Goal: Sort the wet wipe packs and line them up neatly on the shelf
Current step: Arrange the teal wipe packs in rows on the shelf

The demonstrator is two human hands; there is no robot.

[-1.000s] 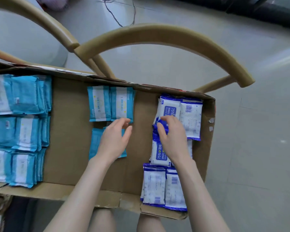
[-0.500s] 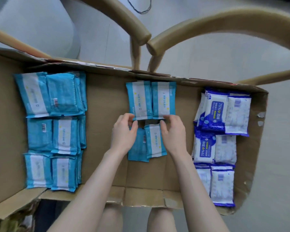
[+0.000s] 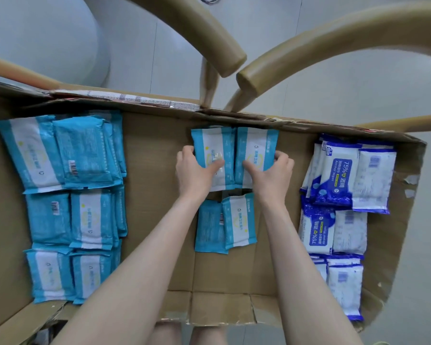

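Two light-blue wipe packs lie side by side at the back middle of the flattened cardboard (image 3: 154,195). My left hand (image 3: 193,170) grips the left pack (image 3: 213,148), thumb on its face and fingers round its left edge. My right hand (image 3: 271,171) grips the right pack (image 3: 256,148) the same way from its right edge. Two more light-blue packs (image 3: 225,222) lie just below, between my forearms, the right one overlapping the left.
Stacks of light-blue packs (image 3: 67,195) fill the left side in three rows. Dark-blue and white alcohol wipe packs (image 3: 343,202) stand in three rows at the right. Curved wooden chair arms (image 3: 309,51) rise behind the cardboard's far edge.
Both hands have moved up from the lower pair of light-blue packs to the upper pair and taken hold of it. The camera has moved closer.
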